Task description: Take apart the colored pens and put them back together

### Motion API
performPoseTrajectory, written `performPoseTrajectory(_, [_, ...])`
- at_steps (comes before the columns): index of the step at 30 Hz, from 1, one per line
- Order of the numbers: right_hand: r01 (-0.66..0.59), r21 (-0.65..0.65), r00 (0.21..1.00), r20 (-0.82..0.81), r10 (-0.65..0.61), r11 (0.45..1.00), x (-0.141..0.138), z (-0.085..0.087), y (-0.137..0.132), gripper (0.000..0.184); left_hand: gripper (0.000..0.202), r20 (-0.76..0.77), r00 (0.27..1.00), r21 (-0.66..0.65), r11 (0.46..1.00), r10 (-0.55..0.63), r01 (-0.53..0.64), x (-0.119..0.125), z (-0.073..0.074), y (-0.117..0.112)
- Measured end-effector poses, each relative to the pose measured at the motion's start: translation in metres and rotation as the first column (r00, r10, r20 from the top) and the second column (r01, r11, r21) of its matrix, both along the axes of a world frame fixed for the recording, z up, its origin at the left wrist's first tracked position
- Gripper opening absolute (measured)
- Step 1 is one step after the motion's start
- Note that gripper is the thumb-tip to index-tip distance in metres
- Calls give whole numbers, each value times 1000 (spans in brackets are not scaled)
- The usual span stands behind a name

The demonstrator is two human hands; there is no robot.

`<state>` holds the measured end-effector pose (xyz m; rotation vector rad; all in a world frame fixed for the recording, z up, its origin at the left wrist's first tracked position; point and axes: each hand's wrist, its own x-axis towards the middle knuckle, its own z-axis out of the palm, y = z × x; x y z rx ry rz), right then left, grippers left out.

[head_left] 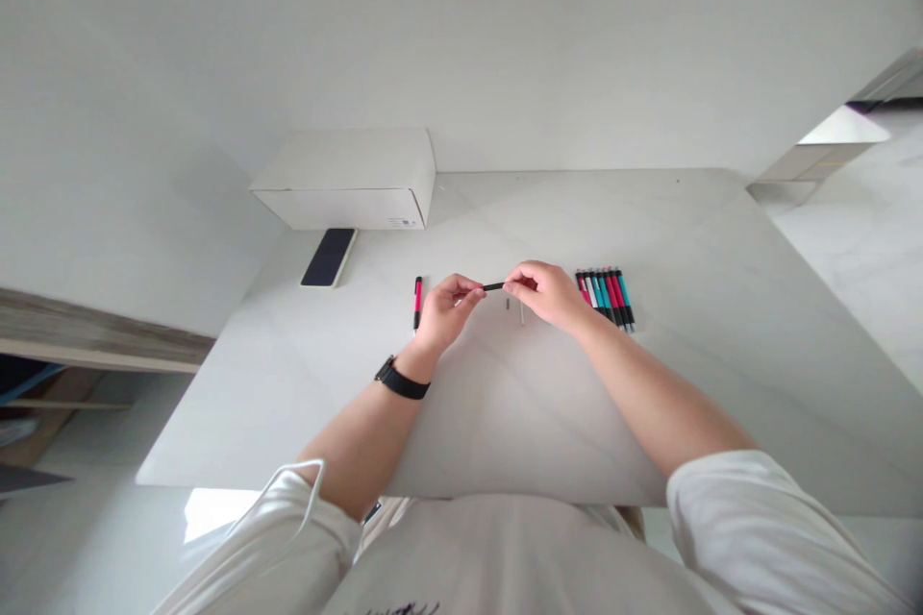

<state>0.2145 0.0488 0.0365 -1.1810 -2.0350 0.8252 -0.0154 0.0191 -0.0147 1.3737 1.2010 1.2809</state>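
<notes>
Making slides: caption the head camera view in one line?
Left hand and right hand hold a black pen part beside a row of pens.

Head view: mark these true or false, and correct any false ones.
1. The left hand and right hand both hold a black barrel: true.
2. A watch sits on the left wrist: true.
3. The phone lies on top of the white box: false, it lies on the table beside the box.
4. The row of pens lies by the left hand: false, it lies by the right hand, and a single red pen lies by the left hand.
</notes>
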Motion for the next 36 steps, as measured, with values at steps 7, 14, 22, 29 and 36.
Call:
performPoseTrajectory(7, [-14, 60, 1000, 3, 14, 998, -2, 1, -2, 22, 27, 83, 996, -15, 1000, -17, 18, 0, -2, 1])
performPoseTrajectory(14, [-34, 3, 997, 66, 33, 999, -2, 0, -2, 36, 28, 49, 999, -6, 1000, -16, 16, 2, 0, 0])
performPoseTrajectory(22, [-32, -29, 999, 18, 32, 999, -1, -4, 1, 26, 28, 48, 999, -5, 1000, -10, 10, 1, 1, 0])
performPoseTrajectory(29, [-55, 10, 997, -46, 56, 998, -2, -2, -1, 21, 28, 52, 999, -17, 1000, -1, 2, 1, 3, -1])
performPoseTrajectory(36, [-40, 9, 999, 0, 40, 999, -2, -2, -1, 23, 29, 36, 999, -3, 1000, 9, -9, 3, 3, -1])
